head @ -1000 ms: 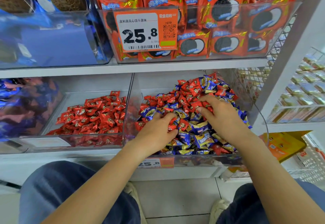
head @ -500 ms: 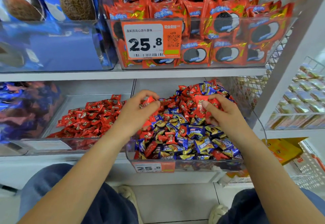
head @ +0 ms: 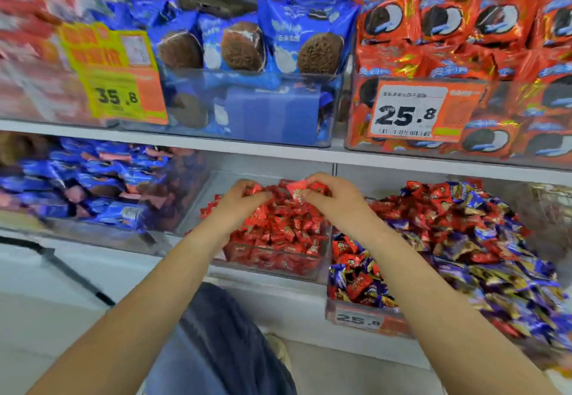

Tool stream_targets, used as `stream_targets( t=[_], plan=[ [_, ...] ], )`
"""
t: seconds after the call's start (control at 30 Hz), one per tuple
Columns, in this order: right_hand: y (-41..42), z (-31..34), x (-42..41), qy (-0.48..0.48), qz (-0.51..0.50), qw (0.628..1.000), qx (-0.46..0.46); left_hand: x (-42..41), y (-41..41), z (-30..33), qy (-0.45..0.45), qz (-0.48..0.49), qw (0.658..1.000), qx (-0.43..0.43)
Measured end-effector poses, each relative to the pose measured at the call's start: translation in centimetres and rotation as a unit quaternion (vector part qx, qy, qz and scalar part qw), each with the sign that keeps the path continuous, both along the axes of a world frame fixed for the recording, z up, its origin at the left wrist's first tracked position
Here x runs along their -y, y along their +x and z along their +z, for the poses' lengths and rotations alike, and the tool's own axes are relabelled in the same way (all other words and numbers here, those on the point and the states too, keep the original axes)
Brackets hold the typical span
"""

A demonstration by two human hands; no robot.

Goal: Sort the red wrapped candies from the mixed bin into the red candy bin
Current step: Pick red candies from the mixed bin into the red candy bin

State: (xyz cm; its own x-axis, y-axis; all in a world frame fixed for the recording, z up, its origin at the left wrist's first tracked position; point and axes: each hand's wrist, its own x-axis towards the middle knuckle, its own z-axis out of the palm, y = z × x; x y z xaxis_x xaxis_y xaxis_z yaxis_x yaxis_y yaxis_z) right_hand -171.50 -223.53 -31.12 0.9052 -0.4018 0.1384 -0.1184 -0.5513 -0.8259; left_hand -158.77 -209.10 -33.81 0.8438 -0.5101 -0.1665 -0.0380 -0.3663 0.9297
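Observation:
Both hands are over the clear red candy bin, which holds a pile of red wrapped candies. My left hand hovers above the pile's back left with fingers curled around a red candy. My right hand pinches another red candy at its fingertips. To the right stands the mixed bin, heaped with red and blue wrapped candies.
On the shelf above stand bins of blue cookie packs and red cookie packs with price tags. A bin of blue packets sits left of the red candy bin. My knees and the white floor lie below.
Both hands lifted red candies out of the mixed bin and carried them left, over the red candy bin. The camera swung left with them.

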Motion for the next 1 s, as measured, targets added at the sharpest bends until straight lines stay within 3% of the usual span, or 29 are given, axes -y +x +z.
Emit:
stream_targets(
  t=[0.1, 0.17, 0.23, 0.37, 0.57, 0.63, 0.77, 0.87, 0.93, 1.0],
  plan=[
    [2.3, -0.1, -0.9, -0.096, 0.083, 0.987, -0.094, -0.3, 1.3, 0.0, -0.023, -0.022, 0.994, -0.102],
    [2.1, -0.2, -0.4, -0.14, 0.068, 0.98, -0.122, -0.7, 2.3, -0.5, -0.019, -0.017, 0.994, -0.106],
    [0.7, -0.3, 0.6, -0.124, 0.042, 0.986, -0.104, -1.1, 2.9, -0.8, -0.026, 0.006, 0.995, -0.092],
    [-4.3, -1.0, 3.2, -0.159, -0.008, 0.984, -0.078, -1.5, 2.2, -0.5, -0.027, 0.026, 0.999, 0.014],
    [-13.3, -2.1, 7.6, -0.212, -0.081, 0.967, -0.12, 1.0, -3.1, 1.1, 0.034, -0.105, 0.977, 0.185],
    [-15.4, -2.3, 9.2, -0.215, -0.114, 0.96, -0.136, 2.6, -6.3, 2.3, 0.035, -0.165, 0.955, 0.246],
    [-18.0, -3.1, 11.3, -0.225, -0.152, 0.953, -0.131, 5.9, -11.4, 3.0, 0.091, -0.302, 0.909, 0.273],
    [-18.7, -3.8, 11.8, -0.238, -0.135, 0.95, -0.151, 8.4, -12.8, 1.4, 0.273, -0.372, 0.799, 0.385],
    [-18.8, -4.1, 11.9, -0.26, -0.117, 0.944, -0.166, 9.7, -13.1, 0.3, 0.396, -0.39, 0.722, 0.412],
    [-19.0, -4.0, 11.8, -0.258, -0.112, 0.944, -0.175, 10.9, -13.5, -0.5, 0.468, -0.391, 0.696, 0.379]
  ],
)
